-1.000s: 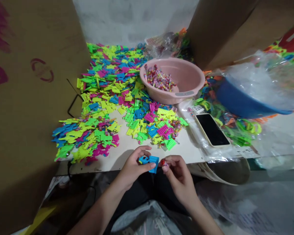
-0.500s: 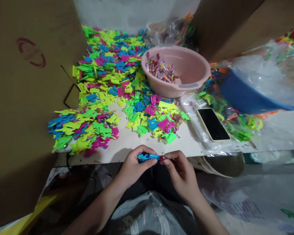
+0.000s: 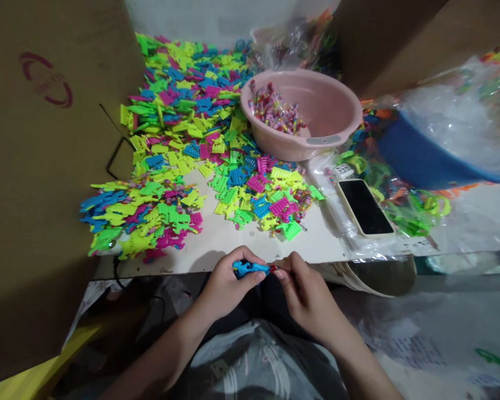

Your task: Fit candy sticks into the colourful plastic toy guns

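My left hand (image 3: 224, 290) is closed on a small blue plastic toy piece (image 3: 246, 269), held level just past the table's front edge. At that piece's right end sits a small red wrapped bit (image 3: 273, 269), and my right hand (image 3: 312, 297) pinches it between thumb and forefinger. The fingertips partly cover where the two parts meet. Beyond my hands lies a pile of comb-shaped plastic pieces (image 3: 258, 194) in green, yellow, pink and blue. A second heap of such pieces (image 3: 145, 219) is on the left.
A pink basin (image 3: 333, 111) with small wrapped bits stands behind the near pile. Right of it are a phone (image 3: 364, 206) on plastic bags and a blue container (image 3: 420, 158). A large cardboard box (image 3: 45, 183) walls off the left; a round bin (image 3: 383, 278) sits under the table edge.
My right hand has turned slightly at the red bit, its knuckles a little higher and further left. My left hand keeps its hold on the blue piece. The head view has shifted slightly.
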### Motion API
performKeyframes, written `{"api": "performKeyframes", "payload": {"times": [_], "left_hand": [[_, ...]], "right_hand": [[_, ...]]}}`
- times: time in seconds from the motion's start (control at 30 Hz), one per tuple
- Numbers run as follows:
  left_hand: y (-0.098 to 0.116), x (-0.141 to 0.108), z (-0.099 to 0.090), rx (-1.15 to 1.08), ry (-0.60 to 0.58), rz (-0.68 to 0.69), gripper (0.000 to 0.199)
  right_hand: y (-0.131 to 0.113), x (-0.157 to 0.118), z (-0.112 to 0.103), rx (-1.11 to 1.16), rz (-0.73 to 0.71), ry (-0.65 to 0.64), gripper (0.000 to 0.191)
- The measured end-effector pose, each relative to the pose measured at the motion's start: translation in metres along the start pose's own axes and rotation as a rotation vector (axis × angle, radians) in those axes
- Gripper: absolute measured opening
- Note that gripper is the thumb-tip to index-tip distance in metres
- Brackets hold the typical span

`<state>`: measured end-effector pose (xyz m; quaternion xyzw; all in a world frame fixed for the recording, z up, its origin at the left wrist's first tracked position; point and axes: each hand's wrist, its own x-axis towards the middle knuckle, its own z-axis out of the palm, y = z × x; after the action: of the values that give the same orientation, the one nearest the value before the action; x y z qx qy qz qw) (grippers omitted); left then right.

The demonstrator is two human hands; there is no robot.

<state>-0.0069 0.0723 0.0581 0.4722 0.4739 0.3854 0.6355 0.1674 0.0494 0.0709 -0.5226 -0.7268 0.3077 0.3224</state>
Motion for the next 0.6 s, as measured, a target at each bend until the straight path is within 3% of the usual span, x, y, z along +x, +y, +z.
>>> {"api": "performKeyframes", "payload": {"times": [0.1,0.23,0.3,0.4,0.6], "left_hand": [[-0.005,-0.004,0.001,-0.012,0.011,-0.038,0.016],[-0.013,-0.009,0.007,-0.125,0.130,-0.143,0.024],[-0.016,-0.010,0.010,-0.213,0.160,-0.201,0.027],[-0.021,-0.012,0.012,-0.329,0.149,-0.327,0.032],[-0.046,-0.028,0.016,-0.425,0.131,-0.563,0.041]], "right_hand": [[0.003,0.000,0.001,0.014,0.000,-0.089,0.018],[0.007,-0.008,0.012,-0.132,-0.038,-0.120,0.015],[0.011,-0.012,0.018,-0.253,-0.087,-0.105,0.029],[0.020,-0.018,0.026,-0.417,-0.137,-0.068,0.050],[0.042,-0.042,0.048,-0.402,-0.120,-0.105,0.045]]}}
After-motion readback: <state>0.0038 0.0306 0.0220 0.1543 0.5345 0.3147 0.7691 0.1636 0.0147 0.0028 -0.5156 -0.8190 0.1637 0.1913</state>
